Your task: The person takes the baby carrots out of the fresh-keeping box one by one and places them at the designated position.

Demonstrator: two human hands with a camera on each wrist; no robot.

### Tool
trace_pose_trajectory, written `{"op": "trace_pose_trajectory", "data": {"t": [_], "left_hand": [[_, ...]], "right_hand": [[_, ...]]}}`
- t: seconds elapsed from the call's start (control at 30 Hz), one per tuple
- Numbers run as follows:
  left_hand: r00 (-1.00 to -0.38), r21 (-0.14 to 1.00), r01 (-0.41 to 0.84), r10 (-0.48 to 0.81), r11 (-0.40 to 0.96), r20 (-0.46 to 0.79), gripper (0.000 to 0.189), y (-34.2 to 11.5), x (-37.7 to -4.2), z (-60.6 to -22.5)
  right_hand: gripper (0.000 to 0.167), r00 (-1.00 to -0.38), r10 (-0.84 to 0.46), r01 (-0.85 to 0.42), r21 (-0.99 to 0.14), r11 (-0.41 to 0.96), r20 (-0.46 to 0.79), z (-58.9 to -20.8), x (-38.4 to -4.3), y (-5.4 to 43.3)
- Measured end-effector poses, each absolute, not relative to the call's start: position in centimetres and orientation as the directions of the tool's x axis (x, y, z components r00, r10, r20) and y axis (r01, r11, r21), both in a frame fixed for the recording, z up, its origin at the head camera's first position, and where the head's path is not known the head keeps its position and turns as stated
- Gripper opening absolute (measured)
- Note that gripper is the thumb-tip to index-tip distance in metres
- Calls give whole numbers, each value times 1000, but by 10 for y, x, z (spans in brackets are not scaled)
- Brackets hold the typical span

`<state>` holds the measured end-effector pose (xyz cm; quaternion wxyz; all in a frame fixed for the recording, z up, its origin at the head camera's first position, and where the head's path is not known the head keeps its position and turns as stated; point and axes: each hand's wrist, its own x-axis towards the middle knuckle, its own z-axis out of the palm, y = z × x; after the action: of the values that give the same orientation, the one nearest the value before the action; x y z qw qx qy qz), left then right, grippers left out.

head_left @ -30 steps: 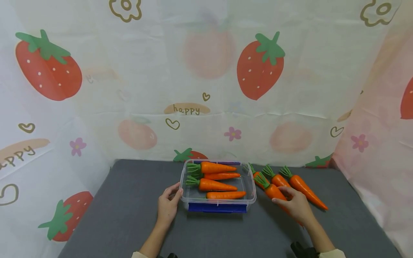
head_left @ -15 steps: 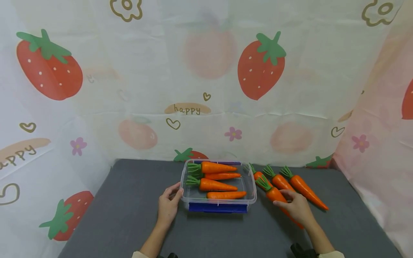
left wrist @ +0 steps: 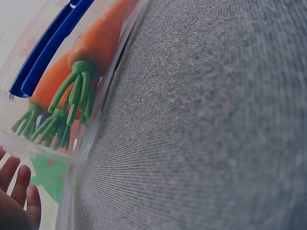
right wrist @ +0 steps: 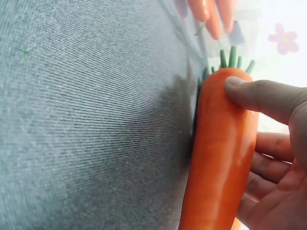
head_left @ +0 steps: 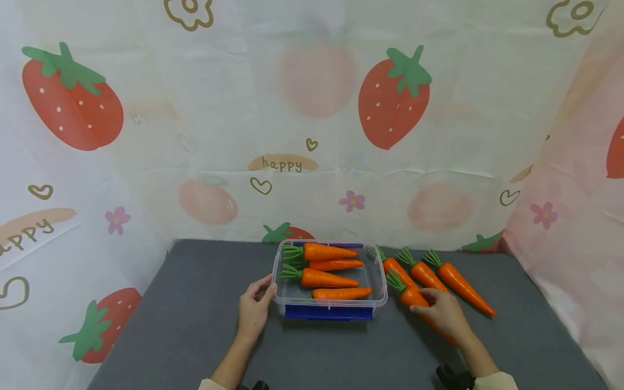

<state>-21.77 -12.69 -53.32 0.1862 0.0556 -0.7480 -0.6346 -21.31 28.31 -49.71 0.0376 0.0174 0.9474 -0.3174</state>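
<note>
In the head view my left hand [head_left: 254, 309] is at the left wall of a clear plastic box [head_left: 329, 313] with blue latches. Its fingers look loosely extended beside the box corner in the left wrist view; whether they press on it cannot be told. Several orange carrots [head_left: 329, 279] with green stubby tops lie inside the box. To the right, my right hand [head_left: 446, 313] pinches another carrot [right wrist: 220, 143] near its top end, thumb on one side and fingers on the other. The held carrot's tip points toward me, partly hidden by the hand.
Behind the right hand, three more carrots lie slanted on the dark grey tabletop [head_left: 195, 325], the outermost carrot [head_left: 465, 290] farthest right. A fabric backdrop [head_left: 312, 108] printed with strawberries closes off the back and sides.
The carrot in my right hand has shifted slightly toward the table's front, showing more of the carrot behind it. My left hand and the box have stayed in place.
</note>
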Motion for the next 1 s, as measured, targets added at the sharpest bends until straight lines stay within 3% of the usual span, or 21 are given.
{"op": "trace_pose_trajectory", "data": {"t": [0.33,0.53,1.0], "left_hand": [[-931,970,160,-299,182,209,30,-122,-206,-510],[-927,972,154,-313,180,205,30,-127,-217,-530],[-930,970,151,-305,192,205,30,-124,-207,-514]], "right_hand": [[62,-993,4,74,-598,798,-119,-506,-215,283],[64,-991,4,83,-604,792,-131,-503,-215,283],[50,-998,-42,-58,-626,778,41,-480,-213,279]]}}
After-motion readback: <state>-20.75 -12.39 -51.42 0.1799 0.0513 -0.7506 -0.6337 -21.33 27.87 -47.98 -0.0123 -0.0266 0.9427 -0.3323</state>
